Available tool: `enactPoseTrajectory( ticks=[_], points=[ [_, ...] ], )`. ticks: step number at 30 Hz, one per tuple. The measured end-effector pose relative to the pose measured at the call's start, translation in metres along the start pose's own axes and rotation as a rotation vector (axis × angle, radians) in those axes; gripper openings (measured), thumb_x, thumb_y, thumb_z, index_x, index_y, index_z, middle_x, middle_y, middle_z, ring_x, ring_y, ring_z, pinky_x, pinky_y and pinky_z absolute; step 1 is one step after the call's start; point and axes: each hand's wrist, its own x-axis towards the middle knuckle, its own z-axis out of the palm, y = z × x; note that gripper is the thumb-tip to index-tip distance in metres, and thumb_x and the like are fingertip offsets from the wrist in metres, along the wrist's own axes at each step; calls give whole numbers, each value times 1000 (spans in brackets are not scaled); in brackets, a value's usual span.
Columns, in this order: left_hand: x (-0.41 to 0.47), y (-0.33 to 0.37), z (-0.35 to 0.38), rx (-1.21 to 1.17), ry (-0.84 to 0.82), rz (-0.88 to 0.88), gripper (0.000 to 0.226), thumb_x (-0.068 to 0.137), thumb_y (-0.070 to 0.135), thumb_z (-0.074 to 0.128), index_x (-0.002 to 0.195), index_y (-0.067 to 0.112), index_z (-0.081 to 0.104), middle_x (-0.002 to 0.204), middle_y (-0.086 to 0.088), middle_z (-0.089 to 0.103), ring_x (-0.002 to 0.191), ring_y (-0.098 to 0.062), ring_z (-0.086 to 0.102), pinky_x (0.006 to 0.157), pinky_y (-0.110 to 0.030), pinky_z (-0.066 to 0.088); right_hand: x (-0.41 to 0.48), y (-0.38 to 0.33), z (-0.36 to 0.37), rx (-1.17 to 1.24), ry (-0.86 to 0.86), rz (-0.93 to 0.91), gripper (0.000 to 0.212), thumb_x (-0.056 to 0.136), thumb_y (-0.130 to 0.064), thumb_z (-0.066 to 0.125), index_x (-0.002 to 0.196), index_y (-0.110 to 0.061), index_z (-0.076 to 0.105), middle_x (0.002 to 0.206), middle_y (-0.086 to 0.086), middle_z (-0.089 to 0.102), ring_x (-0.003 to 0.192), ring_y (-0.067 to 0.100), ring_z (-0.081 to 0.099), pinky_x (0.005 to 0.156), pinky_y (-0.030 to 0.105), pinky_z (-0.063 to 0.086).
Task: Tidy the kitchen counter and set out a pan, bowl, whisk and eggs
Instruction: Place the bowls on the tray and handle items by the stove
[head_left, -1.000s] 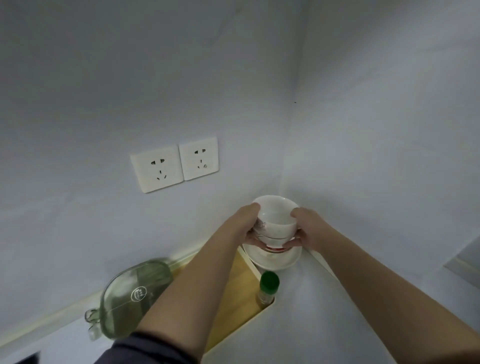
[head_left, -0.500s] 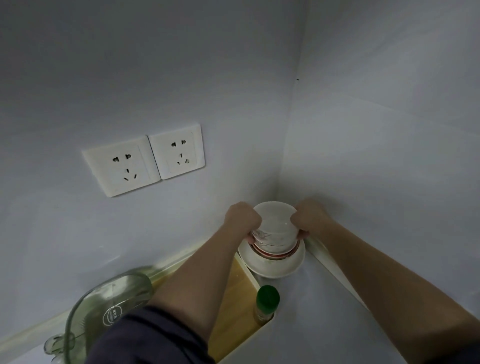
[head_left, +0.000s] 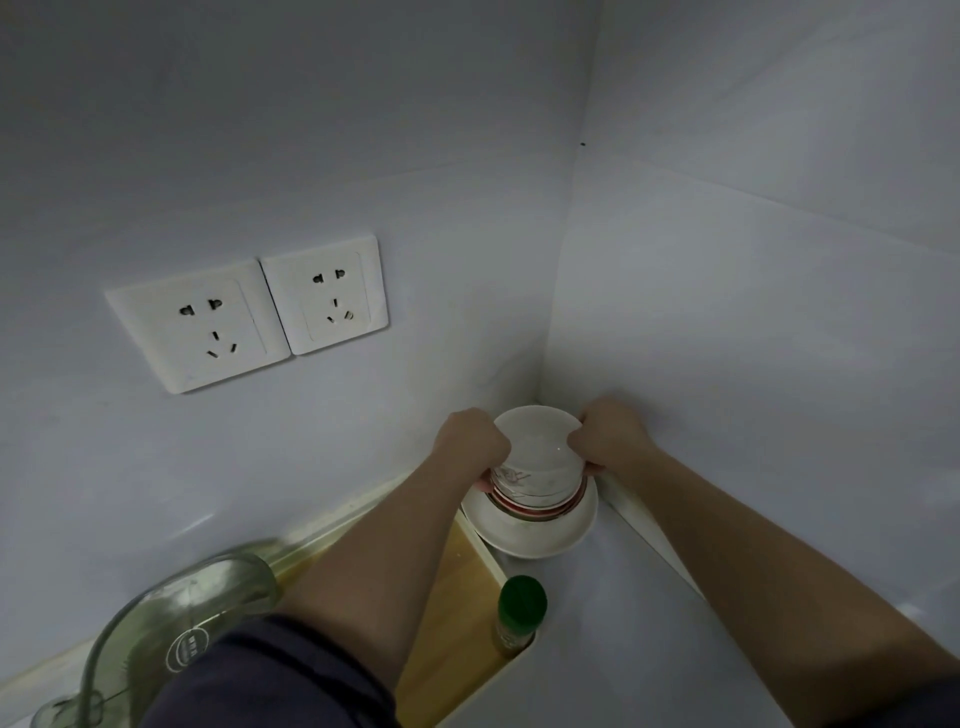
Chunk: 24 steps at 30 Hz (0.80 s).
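The left hand (head_left: 470, 441) and the right hand (head_left: 613, 436) curl their fingers round a stack of bowls (head_left: 535, 460), smooth, round, white; the tips are hidden behind it.

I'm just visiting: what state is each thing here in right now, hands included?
left hand: grips stacked bowls, left side.
right hand: grips them, right side.
stacked bowls: upright, nested, in or just above the wide white dish.
green-capped bottle: upright, cap on.
wall sockets: nothing plugged in.
glass jug: blurred, contents unclear.

Corner walls (head_left: 675, 338) close behind bowl stack (head_left: 537, 457)
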Motion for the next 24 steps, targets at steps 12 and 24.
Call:
enactPoseTrajectory(
  ticks=[12, 24],
  points=[
    [-11, -9, 16, 372, 283, 96, 31, 98, 27, 39, 109, 13, 64, 102, -4, 66, 94, -24, 65, 70, -30, 44, -6, 14, 20, -171, 185, -105, 26, 91, -18, 47, 106, -8, 66, 108, 11, 66, 101, 28, 62, 72, 26, 42],
    [-7, -7, 21, 176, 284, 97, 29, 98, 17, 42, 114, 6, 63, 111, -10, 66, 102, -26, 64, 80, -31, 49, -4, 7, 14, -255, 203, -131, 29, 94, -13, 42, 110, -7, 66, 109, 11, 67, 100, 27, 64, 79, 32, 51]
  ],
)
